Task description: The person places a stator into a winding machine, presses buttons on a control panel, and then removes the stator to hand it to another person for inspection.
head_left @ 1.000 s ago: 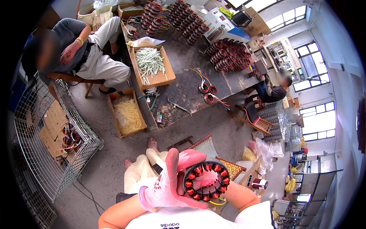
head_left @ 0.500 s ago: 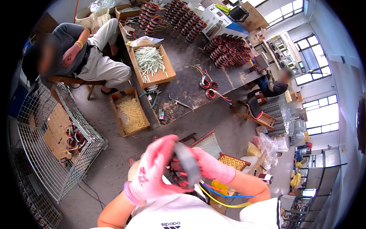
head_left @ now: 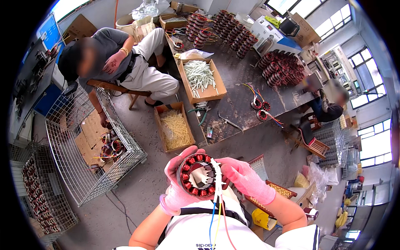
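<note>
Left gloved hand [head_left: 180, 195] gripping copper-wound ring [head_left: 186, 176]; right hand [head_left: 246, 178] touching white sleeving [head_left: 218, 180], grip unclear; blue, yellow, red wires [head_left: 213, 217] hanging below.

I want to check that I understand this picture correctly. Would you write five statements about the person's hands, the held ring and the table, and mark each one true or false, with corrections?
1. The left hand holds a ring of red coils. True.
2. The right hand is bare. False: it wears a pink glove.
3. White sleeves cover the upper part of the wires at the ring. True.
4. The wires hanging down are all black. False: blue, yellow and reddish ones show.
5. The box of white tubes stands on the dark table. True.
</note>
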A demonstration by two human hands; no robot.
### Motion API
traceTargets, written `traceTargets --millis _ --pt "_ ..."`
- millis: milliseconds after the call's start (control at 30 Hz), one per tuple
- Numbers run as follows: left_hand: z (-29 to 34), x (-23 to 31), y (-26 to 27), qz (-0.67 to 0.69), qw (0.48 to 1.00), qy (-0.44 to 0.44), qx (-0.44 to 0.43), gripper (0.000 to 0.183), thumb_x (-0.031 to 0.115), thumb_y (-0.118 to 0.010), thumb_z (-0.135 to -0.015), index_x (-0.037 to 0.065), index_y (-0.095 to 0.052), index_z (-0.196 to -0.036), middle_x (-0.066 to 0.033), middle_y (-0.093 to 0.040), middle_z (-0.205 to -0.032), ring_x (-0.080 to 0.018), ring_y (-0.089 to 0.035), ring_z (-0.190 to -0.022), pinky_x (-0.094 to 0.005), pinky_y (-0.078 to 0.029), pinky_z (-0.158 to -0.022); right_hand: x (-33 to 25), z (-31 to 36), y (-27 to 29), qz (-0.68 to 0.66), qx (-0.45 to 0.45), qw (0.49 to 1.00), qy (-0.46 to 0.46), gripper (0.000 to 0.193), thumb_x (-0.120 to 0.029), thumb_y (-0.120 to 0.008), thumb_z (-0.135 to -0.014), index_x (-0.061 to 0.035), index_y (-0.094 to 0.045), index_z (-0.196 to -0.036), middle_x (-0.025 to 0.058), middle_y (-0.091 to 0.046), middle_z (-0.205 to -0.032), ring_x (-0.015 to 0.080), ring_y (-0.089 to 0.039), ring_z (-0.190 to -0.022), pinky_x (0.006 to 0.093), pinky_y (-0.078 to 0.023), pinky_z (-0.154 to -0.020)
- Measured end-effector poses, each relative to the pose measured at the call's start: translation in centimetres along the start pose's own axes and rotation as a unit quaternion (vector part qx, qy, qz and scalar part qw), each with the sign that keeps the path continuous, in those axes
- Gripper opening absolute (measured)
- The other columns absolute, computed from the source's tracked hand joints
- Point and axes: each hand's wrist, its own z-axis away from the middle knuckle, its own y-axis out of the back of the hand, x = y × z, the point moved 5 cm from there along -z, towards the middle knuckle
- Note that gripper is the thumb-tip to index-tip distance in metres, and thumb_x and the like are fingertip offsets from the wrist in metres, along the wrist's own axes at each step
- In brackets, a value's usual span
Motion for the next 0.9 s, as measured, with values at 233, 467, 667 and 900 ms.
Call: traceTargets --millis 233,467,667,900 --pt "1.9 -1.4 -1.2 0.087 0.992 0.066 0.071 0.117 0.011 -0.092 -0.050 0.028 -0.016 -0.138 -0.0206 -0.021 -0.147 -0.0346 -0.036 -0.131 -0.0466 -0.043 -0.101 -0.3 1.6 0.8 0.015 0.014 0.997 0.080 0.053 -0.040 -0.049 -0.096 0.0024 -0.049 -0.126 0.0037 -0.062 -0.092 0.0084 -0.057 -0.081 0.0256 -0.049 -0.072" --pt "1.5 -0.2 -2.1 0.086 0.995 0.031 0.050 0.113 0.010 -0.090 -0.055 0.025 -0.018 -0.141 -0.0163 -0.021 -0.148 -0.0319 -0.035 -0.132 -0.0469 -0.039 -0.104 -2.2 2.4 -0.1 0.119 0.059 0.987 0.087 0.054 -0.020 -0.071 -0.078 0.0039 -0.049 -0.122 0.0068 -0.063 -0.085 0.0067 -0.057 -0.069 0.0222 -0.048 -0.063" --pt "0.9 0.9 -2.2 0.014 0.997 -0.069 0.028 0.126 0.017 -0.094 -0.046 0.025 -0.015 -0.143 -0.0146 -0.022 -0.148 -0.0308 -0.031 -0.134 -0.0468 -0.037 -0.105 -2.4 2.5 -0.4 0.157 0.094 0.978 0.103 0.044 -0.024 -0.070 -0.082 0.0029 -0.055 -0.113 0.0030 -0.059 -0.074 0.0048 -0.054 -0.062 0.0219 -0.046 -0.056" --pt "1.7 -0.3 -2.0 0.327 0.929 0.104 0.136 0.071 0.038 -0.064 -0.079 0.017 -0.033 -0.139 -0.0136 -0.037 -0.142 -0.0260 -0.036 -0.132 -0.0478 -0.034 -0.107 -3.1 2.7 -0.7 0.177 0.079 0.973 0.123 0.041 -0.020 -0.068 -0.082 0.0024 -0.054 -0.115 0.0028 -0.059 -0.073 0.0046 -0.054 -0.061 0.0213 -0.045 -0.055"
